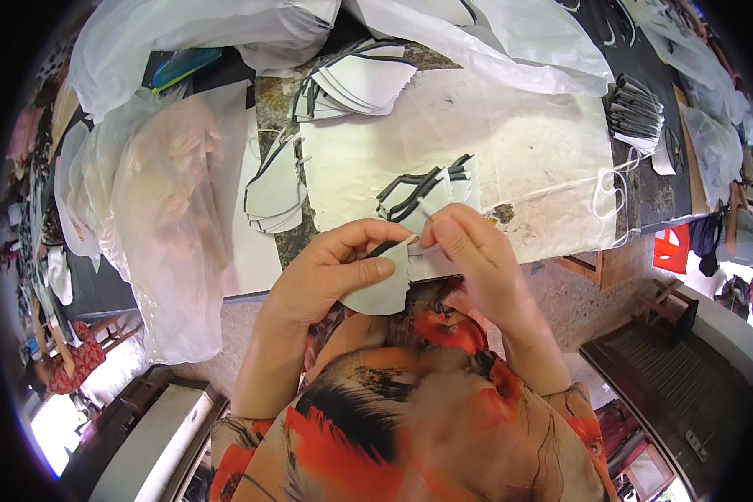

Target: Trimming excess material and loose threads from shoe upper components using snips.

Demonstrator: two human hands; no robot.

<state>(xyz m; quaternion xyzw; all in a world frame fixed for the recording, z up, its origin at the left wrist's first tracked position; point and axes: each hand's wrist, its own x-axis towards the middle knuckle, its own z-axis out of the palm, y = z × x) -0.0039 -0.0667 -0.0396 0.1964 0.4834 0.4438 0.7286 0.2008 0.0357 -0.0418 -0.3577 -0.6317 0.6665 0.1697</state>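
Observation:
My left hand (339, 266) grips a white curved fabric piece (382, 293) with a black edge, thumb pressed on its face. My right hand (468, 247) pinches a thin white elastic cord (425, 244) at the top edge of that piece. Both hands meet just above the table's near edge. Right behind them lies a small fanned stack of the same white, black-trimmed pieces (431, 192) on a white sheet (510, 142).
More stacks of cut pieces lie at the left (276, 192) and at the back (360, 84). Large clear plastic bags (163, 209) crowd the table's left and back. Loose white elastic loops (615, 188) hang at the right edge, by a bundle of black-edged pieces (636, 113).

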